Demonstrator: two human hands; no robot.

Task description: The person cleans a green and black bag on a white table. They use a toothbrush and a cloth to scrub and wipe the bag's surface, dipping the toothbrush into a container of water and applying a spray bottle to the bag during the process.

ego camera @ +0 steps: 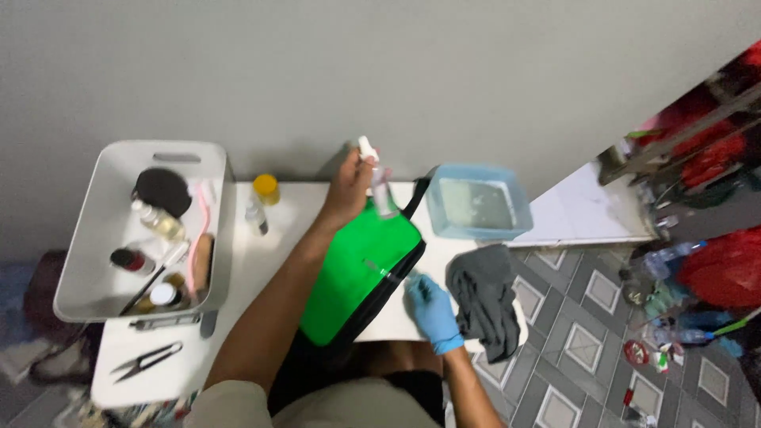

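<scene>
A bright green bag with black trim (357,269) lies on the white table (261,269) in front of me. My left hand (349,186), bare, is closed around a small clear spray bottle with a white top (376,178), held upright above the bag's far end. My right hand (432,309), in a blue glove, rests at the bag's right edge with fingers curled. It touches the black trim, and I cannot see anything inside it.
A white bin (214,230) at left holds bottles, brushes and a black round pad. A yellow-capped jar (266,189), a small bottle (255,215), black snips (147,361), a blue tub (476,204) and a grey cloth (485,297) surround the bag. Tiled floor with clutter lies right.
</scene>
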